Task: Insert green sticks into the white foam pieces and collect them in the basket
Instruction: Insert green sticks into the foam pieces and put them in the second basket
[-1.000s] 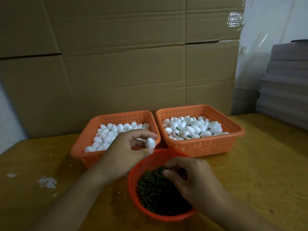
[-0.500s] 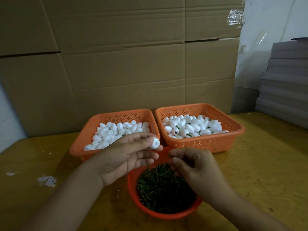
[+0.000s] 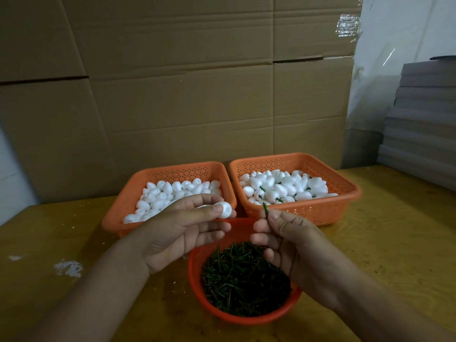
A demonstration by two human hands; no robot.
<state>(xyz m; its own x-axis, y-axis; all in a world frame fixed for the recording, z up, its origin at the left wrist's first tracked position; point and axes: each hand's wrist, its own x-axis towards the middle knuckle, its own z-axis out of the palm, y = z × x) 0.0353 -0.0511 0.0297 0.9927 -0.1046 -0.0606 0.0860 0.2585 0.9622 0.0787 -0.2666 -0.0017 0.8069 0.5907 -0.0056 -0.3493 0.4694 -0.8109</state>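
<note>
My left hand pinches a white foam piece between thumb and fingertips, above the round orange bowl heaped with green sticks. A short gap to the right, my right hand pinches one green stick that points upward. Behind them stand two orange baskets: the left basket holds plain foam pieces, the right basket holds foam pieces with green sticks in them.
The wooden table carries white crumbs and a pale smear at the left. A cardboard wall stands close behind the baskets. Grey stacked sheets rise at the far right.
My right hand has lifted out of the stick bowl with one green stick pinched. My left hand has brought the foam piece up and rightward toward it.
</note>
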